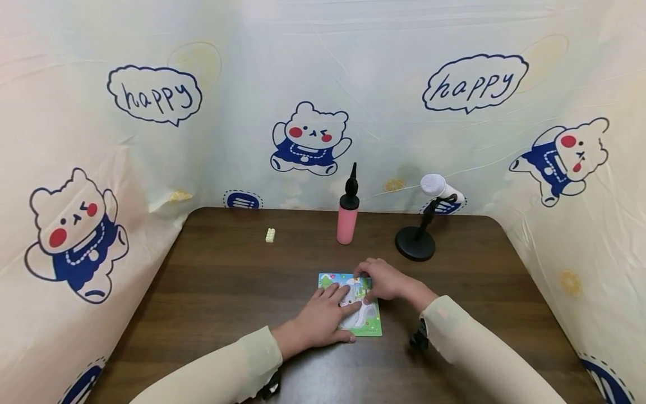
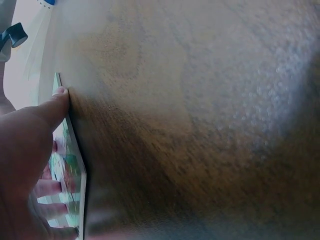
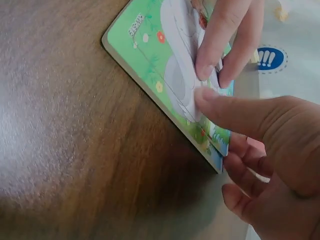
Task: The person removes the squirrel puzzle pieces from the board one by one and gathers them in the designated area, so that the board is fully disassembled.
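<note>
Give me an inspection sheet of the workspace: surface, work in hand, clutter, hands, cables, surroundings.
Surface: brown wood-grain table.
Job's things: green-bordered picture board, printed side up, on the table.
Clutter: cream block, pink pump standing upright, white microphone on a black stand, all beyond the board.
Hands: left hand lies over the board, fingers spread; right hand grips it near its far right corner, thumb on the printed face.
Cables: nothing seen on the table.
Surroundings: pale printed cloth behind and on both sides.
</note>
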`<state>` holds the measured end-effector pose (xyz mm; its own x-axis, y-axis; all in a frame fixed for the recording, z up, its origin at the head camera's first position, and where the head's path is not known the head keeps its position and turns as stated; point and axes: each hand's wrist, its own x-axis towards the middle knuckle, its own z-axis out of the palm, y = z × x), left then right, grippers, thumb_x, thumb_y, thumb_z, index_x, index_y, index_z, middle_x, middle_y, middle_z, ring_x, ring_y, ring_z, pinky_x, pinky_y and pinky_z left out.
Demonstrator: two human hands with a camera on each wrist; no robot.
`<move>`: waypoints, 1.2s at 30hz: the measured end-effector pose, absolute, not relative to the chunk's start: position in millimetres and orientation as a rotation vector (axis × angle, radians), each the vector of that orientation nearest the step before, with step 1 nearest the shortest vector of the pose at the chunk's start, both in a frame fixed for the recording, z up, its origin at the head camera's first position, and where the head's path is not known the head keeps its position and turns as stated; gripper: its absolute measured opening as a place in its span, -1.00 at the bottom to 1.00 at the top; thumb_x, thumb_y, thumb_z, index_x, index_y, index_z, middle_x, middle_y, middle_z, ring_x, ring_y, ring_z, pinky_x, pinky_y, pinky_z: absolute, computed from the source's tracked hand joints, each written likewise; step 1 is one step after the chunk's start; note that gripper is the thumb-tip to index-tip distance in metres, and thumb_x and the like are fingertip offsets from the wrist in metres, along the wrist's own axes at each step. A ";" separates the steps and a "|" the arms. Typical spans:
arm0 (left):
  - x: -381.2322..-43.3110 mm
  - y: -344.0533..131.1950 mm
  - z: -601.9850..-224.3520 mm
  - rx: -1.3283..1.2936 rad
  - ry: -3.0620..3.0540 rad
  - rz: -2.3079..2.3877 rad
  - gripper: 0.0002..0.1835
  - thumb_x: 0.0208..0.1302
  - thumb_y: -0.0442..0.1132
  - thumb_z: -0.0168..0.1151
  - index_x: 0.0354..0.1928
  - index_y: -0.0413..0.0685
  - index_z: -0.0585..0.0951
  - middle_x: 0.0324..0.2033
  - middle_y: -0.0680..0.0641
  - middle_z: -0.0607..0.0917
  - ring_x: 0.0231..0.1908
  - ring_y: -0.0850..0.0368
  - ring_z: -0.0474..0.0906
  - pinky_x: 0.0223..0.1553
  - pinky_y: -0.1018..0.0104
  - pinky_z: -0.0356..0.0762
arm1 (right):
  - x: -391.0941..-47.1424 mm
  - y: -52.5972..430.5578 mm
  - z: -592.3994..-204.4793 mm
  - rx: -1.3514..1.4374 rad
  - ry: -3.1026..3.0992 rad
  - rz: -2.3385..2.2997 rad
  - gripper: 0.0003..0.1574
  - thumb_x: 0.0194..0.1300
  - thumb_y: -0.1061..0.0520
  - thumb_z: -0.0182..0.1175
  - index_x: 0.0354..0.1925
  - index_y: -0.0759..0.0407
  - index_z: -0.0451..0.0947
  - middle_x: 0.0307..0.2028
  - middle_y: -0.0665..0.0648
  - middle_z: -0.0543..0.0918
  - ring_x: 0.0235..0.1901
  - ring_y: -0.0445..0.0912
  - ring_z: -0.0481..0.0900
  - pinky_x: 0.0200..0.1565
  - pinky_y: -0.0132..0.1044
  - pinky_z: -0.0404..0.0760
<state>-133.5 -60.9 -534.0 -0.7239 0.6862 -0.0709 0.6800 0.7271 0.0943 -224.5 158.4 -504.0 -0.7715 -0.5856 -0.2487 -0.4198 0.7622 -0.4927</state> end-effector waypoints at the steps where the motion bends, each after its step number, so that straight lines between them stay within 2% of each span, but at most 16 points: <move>1: -133.5 -60.8 -533.2 1.119 2.824 0.093 -0.18 0.30 0.51 0.09 0.53 0.40 0.34 0.52 -0.17 0.30 0.48 -0.24 0.25 0.35 -0.23 0.35 | -225.4 160.1 -505.1 -0.766 2.571 -0.619 -0.36 0.04 0.15 0.62 0.10 0.10 0.63 -0.07 0.06 0.62 -0.07 -0.06 0.51 0.08 -0.06 0.54; 6: -133.3 -59.4 -532.0 1.109 2.811 0.087 -0.18 0.31 0.50 0.08 0.54 0.41 0.34 0.53 -0.17 0.29 0.49 -0.24 0.24 0.35 -0.23 0.35 | -229.5 168.2 -506.9 -0.804 2.576 -0.718 -0.55 0.14 0.23 0.54 0.02 0.18 0.71 -0.13 0.10 0.68 -0.13 -0.07 0.59 -0.02 -0.12 0.60; 10: -133.5 -58.4 -532.0 1.109 2.807 0.088 -0.19 0.31 0.50 0.08 0.53 0.41 0.34 0.52 -0.16 0.29 0.49 -0.24 0.24 0.34 -0.23 0.35 | -233.0 171.5 -505.7 -0.827 2.584 -0.696 -0.66 0.16 0.21 0.53 -0.06 0.13 0.76 -0.17 0.06 0.68 -0.18 -0.10 0.59 -0.08 -0.16 0.60; 17: -133.3 -58.2 -531.2 1.104 2.806 0.083 -0.20 0.31 0.50 0.08 0.53 0.43 0.34 0.53 -0.16 0.29 0.49 -0.24 0.24 0.34 -0.24 0.35 | -235.3 176.5 -502.6 -0.830 2.590 -0.737 -0.78 0.28 0.23 0.43 -0.09 0.04 0.78 -0.22 -0.03 0.71 -0.23 -0.15 0.57 -0.11 -0.20 0.59; 29: -130.1 -64.0 -536.2 1.086 2.791 0.131 -0.18 0.36 0.49 0.01 0.58 0.40 0.26 0.58 -0.16 0.21 0.55 -0.22 0.14 0.41 -0.29 0.23 | -226.4 206.8 -493.0 -0.815 2.626 -0.905 -0.81 0.41 0.18 0.32 -0.06 0.02 0.79 -0.13 -0.06 0.77 -0.20 -0.18 0.62 -0.08 -0.22 0.62; 36: -129.7 -75.9 -536.0 1.089 2.822 0.261 -0.12 0.30 0.54 0.03 0.57 0.35 0.28 0.59 -0.14 0.18 0.57 -0.24 0.08 0.45 -0.31 0.13 | -228.5 254.4 -488.0 -0.771 2.642 -0.915 -0.83 0.40 0.19 0.32 -0.09 0.03 0.78 -0.18 -0.04 0.78 -0.26 -0.18 0.60 -0.15 -0.29 0.62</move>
